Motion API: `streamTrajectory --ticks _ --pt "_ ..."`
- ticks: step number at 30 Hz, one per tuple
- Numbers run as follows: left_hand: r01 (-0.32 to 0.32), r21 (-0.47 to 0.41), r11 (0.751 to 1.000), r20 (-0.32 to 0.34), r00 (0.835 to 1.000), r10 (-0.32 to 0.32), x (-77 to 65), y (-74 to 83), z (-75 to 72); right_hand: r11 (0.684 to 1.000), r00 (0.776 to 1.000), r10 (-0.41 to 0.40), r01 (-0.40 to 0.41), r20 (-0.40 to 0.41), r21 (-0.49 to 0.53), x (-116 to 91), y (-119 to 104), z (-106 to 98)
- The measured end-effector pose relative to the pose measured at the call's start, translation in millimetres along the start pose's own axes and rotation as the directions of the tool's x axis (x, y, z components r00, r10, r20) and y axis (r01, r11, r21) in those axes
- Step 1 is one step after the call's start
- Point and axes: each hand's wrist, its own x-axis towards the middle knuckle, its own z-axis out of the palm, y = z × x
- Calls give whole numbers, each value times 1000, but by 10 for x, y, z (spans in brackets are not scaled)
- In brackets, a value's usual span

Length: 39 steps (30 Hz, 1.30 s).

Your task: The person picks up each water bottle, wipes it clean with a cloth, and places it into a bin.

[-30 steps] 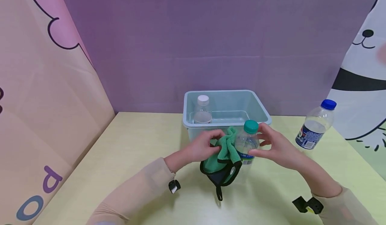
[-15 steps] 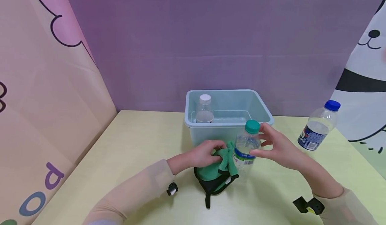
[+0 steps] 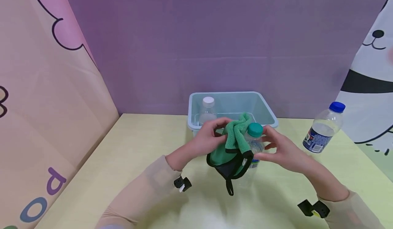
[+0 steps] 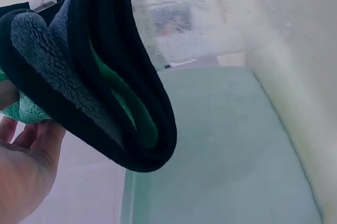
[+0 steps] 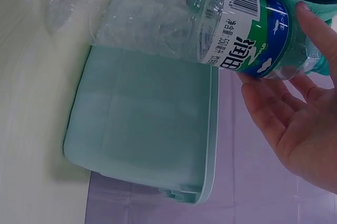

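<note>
A green cloth with black edging and a hanging loop [image 3: 229, 187] is pinched at its top by my left hand [image 3: 208, 140]. The cloth [image 3: 221, 154] lies against the left side of a clear plastic bottle with a green cap [image 3: 255, 130] and covers part of it. My right hand [image 3: 280, 150] holds that bottle, which stands upright, between thumb and fingers near its upper part. In the right wrist view, the bottle's green, white and blue label [image 5: 245, 29] shows. The left wrist view has the cloth's folded dark edge [image 4: 152, 155] close up.
Behind the hands is a light blue bin [image 3: 233, 93], with a white-capped bottle [image 3: 208, 110] standing inside. A blue-capped bottle [image 3: 322, 128] with a blue label is at the right on the pale table [image 3: 147, 133]. A purple backdrop [image 3: 221, 51] rises behind.
My left hand and the cloth went down along the bottle, then came back up, now near its cap. The right hand and the bottle have stayed nearly in place.
</note>
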Motion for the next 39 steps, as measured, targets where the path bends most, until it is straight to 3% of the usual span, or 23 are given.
streamTrajectory --ticks 4,9,12,16,19,21,26,31,36,39 --pt "1 29 1000 23 1000 -2 -3 -16 11 1000 1000 -4 4 4 -4 -2 2 -4" --pt "53 120 991 60 996 -60 -91 -180 60 1000 1000 23 -23 3 -13 -23 0 -21" --pt "54 207 977 118 990 -80 -165 -306 85 999 999 39 -39 4 -11 -26 4 -19" --pt "35 347 937 236 964 -124 -258 -457 109 999 999 48 -48 7 -6 -20 12 -7" --pt "29 395 918 303 939 -160 -296 -537 124 999 999 43 -42 10 -12 -17 13 -3" --pt "27 400 916 319 933 -167 -306 -567 132 999 999 39 -38 10 -16 -20 8 -3" --pt "16 354 935 263 958 -116 -295 -550 134 999 999 40 -40 11 -8 -23 -2 -4" --pt "38 209 977 135 989 -68 -211 -397 115 999 999 38 -38 8 -18 -21 4 -1" --pt "13 75 997 30 999 -16 -84 -175 68 999 1000 29 -29 2 -35 -19 10 -3" --pt "-22 37 999 4 1000 22 -27 -70 41 999 1000 13 -13 4 -30 -15 12 -4"
